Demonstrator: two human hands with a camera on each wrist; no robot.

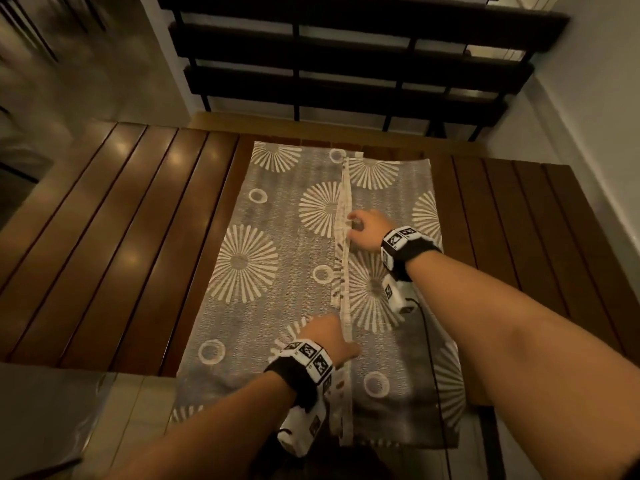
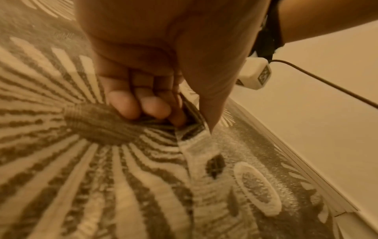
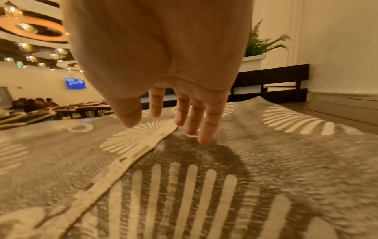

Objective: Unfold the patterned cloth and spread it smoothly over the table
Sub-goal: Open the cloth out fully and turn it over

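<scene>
1. From the head view, the patterned cloth (image 1: 277, 271) lies down the middle of the slatted wooden table (image 1: 138, 220), part unfolded, with bare slats showing out at 9 and 3 o'clock. A pale hemmed edge (image 1: 344, 237) runs down its centre from 12 toward 6 o'clock, where the right-hand flap is folded over. The left hand (image 1: 327, 336) sits on that edge near 6 o'clock; the right hand (image 1: 367, 228) sits on it farther up, toward 12 o'clock. A dark slatted bench (image 1: 346, 64) stands beyond the table.

2. In the left wrist view, the left hand (image 2: 155, 67) has its fingers (image 2: 122, 105) curled under the hem (image 2: 196, 145) with the thumb on top, so it pinches the cloth (image 2: 81, 161) edge. The right wrist's camera and cable (image 2: 253, 76) show at about 2 o'clock.

3. In the right wrist view, the right hand (image 3: 163, 64) is spread and relaxed, its fingertips (image 3: 204, 139) pressing the cloth (image 3: 266, 161) just beside the hem (image 3: 126, 156); it grips nothing that I can see. A potted fern (image 3: 263, 42) stands at 1 o'clock.

4. To my eye the step in hand is opening this flap. It would go best if the right hand also took a pinch of the hem, both hands lifted together, and the edge were carried across evenly, keeping it taut between them so that no crease forms.
</scene>
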